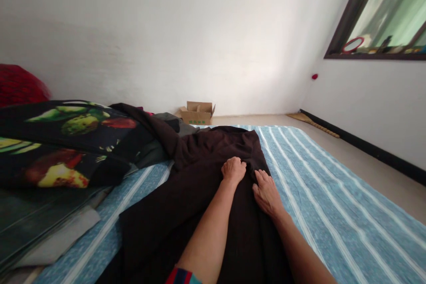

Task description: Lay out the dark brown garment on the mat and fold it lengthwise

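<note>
A dark brown garment [199, 195] lies spread over a blue striped bedsheet [333, 204]. My left hand [233, 169] rests on the garment with its fingers curled and pinching a fold of the cloth. Just to its right my right hand [267, 191] lies flat on the same garment, fingers together and pressed down near the cloth's right edge. Both forearms reach in from the bottom of the picture.
A heap of fruit-printed dark fabric [66, 142] and grey clothes [166, 128] lies at the left, with a red object [18, 84] behind it. A small open cardboard box [198, 113] stands on the floor by the white wall. A window [389, 13] is at the upper right.
</note>
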### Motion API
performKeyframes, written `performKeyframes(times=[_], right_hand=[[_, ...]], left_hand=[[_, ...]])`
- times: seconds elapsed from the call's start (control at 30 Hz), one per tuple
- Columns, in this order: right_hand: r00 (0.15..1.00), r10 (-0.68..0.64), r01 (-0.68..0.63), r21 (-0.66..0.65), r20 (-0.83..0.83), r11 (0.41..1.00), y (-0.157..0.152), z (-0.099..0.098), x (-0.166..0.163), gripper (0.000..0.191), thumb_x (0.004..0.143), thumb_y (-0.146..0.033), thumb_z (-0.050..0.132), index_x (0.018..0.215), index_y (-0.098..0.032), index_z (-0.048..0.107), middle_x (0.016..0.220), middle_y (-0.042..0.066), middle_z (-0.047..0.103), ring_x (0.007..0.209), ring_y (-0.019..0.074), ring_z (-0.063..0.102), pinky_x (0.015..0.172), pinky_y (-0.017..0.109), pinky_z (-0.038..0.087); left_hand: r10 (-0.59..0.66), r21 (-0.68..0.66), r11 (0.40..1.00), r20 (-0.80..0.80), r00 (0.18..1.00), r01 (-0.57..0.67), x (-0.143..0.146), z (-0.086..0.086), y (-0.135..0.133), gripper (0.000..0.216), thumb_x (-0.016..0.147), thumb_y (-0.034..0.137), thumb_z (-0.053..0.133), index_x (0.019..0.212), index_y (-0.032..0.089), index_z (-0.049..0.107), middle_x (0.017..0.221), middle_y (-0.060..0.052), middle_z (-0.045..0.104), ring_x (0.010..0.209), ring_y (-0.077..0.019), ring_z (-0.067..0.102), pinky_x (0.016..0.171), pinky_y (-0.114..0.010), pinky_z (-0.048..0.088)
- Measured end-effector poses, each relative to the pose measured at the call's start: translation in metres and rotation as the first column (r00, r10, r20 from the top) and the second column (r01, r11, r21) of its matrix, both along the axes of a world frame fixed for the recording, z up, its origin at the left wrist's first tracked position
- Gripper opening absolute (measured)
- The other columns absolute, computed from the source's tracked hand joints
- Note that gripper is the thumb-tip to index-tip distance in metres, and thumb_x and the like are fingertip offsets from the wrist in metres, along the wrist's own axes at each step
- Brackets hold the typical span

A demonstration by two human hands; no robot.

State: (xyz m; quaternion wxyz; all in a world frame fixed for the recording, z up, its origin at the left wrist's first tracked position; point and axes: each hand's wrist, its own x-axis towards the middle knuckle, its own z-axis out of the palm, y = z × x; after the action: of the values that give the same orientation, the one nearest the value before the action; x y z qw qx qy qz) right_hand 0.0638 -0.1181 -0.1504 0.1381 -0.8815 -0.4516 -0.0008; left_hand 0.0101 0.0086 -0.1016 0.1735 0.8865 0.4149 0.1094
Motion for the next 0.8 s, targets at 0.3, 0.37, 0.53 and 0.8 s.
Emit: performKeyframes(times=[0.3, 0.37, 0.53, 0.8], right_hand=[[0.998, -0.026, 0.031, -0.077, 0.062, 0.997, 0.005, 0.019, -0.007, 0.045, 0.088, -0.036, 0.045, 0.124, -0.010, 0.050, 0.134, 0.017, 0.046, 0.125, 0.0276, 0.040, 0.103, 0.036, 0.028], [0.995, -0.065, 0.070, -0.067, 0.070, 0.995, 0.011, 0.030, -0.008, 0.034, 0.087, -0.035, 0.047, 0.111, -0.013, 0.056, 0.119, 0.015, 0.056, 0.112, 0.0269, 0.052, 0.093, 0.035, 0.036], [0.978, -0.203, 0.204, -0.027, 0.042, 0.979, 0.040, 0.044, -0.006, 0.025, 0.085, -0.029, 0.046, 0.104, -0.015, 0.055, 0.104, 0.012, 0.061, 0.098, 0.0263, 0.058, 0.074, 0.032, 0.042], [0.944, -0.307, 0.309, -0.001, -0.122, 0.951, 0.054, 0.034, 0.016, 0.030, 0.086, -0.032, 0.041, 0.105, -0.023, 0.064, 0.095, 0.008, 0.068, 0.091, 0.0231, 0.063, 0.068, 0.029, 0.042]], left_hand=[[-0.012, -0.114, 0.993, 0.050, 0.999, 0.018, 0.000, 0.003, 0.004, 0.035, 0.083, 0.034, 0.044, 0.096, 0.014, 0.070, 0.104, -0.017, 0.068, 0.100, -0.0276, 0.063, 0.081, -0.034, 0.048], [-0.021, -0.124, 0.992, 0.055, 0.998, 0.028, 0.000, 0.003, 0.006, 0.036, 0.083, 0.036, 0.044, 0.096, 0.013, 0.070, 0.104, -0.017, 0.068, 0.100, -0.0278, 0.063, 0.081, -0.034, 0.048], [-0.058, -0.127, 0.990, 0.053, 0.997, 0.064, -0.004, 0.004, 0.010, 0.036, 0.083, 0.036, 0.044, 0.093, 0.014, 0.071, 0.103, -0.017, 0.069, 0.101, -0.0280, 0.063, 0.080, -0.033, 0.048], [-0.164, -0.122, 0.979, 0.000, 0.986, 0.163, -0.008, 0.007, 0.009, 0.039, 0.081, 0.041, 0.048, 0.086, 0.011, 0.072, 0.097, -0.019, 0.070, 0.095, -0.0291, 0.065, 0.076, -0.032, 0.048]])
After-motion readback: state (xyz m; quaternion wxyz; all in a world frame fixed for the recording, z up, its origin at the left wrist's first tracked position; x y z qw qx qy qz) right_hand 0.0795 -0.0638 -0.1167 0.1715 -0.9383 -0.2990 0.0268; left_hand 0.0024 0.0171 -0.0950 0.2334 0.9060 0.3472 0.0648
